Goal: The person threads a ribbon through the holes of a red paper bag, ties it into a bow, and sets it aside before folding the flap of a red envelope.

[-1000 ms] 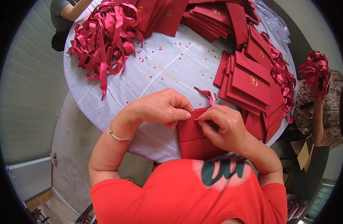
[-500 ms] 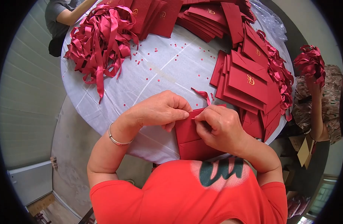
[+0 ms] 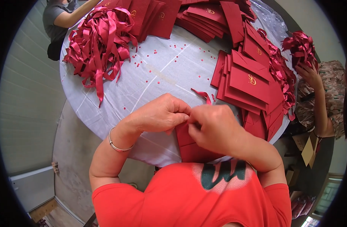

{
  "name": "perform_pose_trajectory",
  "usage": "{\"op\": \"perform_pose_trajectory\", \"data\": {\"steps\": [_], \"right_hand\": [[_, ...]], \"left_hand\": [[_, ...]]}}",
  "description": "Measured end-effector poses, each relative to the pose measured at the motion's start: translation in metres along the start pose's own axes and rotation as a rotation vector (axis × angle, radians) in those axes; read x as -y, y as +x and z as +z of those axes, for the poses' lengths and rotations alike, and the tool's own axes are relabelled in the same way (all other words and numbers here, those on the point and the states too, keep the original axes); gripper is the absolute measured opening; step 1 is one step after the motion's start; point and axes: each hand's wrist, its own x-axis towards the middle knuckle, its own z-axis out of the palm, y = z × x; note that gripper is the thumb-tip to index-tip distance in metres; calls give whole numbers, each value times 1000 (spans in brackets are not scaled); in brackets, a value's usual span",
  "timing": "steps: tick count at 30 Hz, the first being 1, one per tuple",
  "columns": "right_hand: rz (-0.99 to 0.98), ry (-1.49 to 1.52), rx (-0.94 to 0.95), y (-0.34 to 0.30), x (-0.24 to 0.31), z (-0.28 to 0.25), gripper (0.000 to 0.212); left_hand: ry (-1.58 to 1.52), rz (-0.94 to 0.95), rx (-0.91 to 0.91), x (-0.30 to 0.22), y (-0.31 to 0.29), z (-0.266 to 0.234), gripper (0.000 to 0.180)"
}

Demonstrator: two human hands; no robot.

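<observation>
A flat, dark red paper bag [image 3: 192, 149] lies at the table's near edge, in front of my body. My left hand [image 3: 160, 113] pinches its upper left corner between thumb and forefinger. Close against those fingertips, my right hand [image 3: 217, 128] is closed in a pinch over the bag's upper part. A satin red ribbon [image 3: 204, 94] curls out from beyond my right hand onto the tablecloth. The end in my right fingers is mostly covered by them, and the bag's top edge is hidden too.
A heap of red ribbons [image 3: 99, 49] lies at the far left. Stacked red bags [image 3: 249, 81] line the right side, with more ribbons [image 3: 283, 75] beyond. Small red paper dots [image 3: 151, 71] dot the white tablecloth [image 3: 120, 96]. A co-worker's hand [image 3: 311, 75] holds a ribbon bunch [image 3: 300, 47].
My right hand has moved left and up, so its fingertips now meet my left ones. At the right, the co-worker's ribbon bunch has shifted left and up toward the table.
</observation>
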Motion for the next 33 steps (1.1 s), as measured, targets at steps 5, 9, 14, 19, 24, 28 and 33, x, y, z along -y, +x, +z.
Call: {"op": "perform_pose_trajectory", "data": {"steps": [5, 9, 14, 19, 24, 28, 33], "right_hand": [[51, 70, 38, 4, -3, 1, 9], [93, 235, -42, -2, -8, 2, 8], [14, 13, 38, -6, 5, 13, 5], [1, 91, -123, -2, -10, 15, 6], [-99, 15, -115, -8, -4, 22, 7], [31, 137, -22, -3, -11, 17, 10], [281, 296, 119, 9, -22, -5, 24]], "left_hand": [[77, 18, -21, 1, 1, 1, 21], [69, 46, -45, 0, 1, 2, 23], [87, 45, -44, -3, 1, 4, 22], [97, -12, -37, -3, 0, 2, 20], [141, -29, -52, -3, 1, 3, 20], [86, -42, -50, -3, -1, 2, 19], [138, 94, -69, -4, 0, 7, 20]]}}
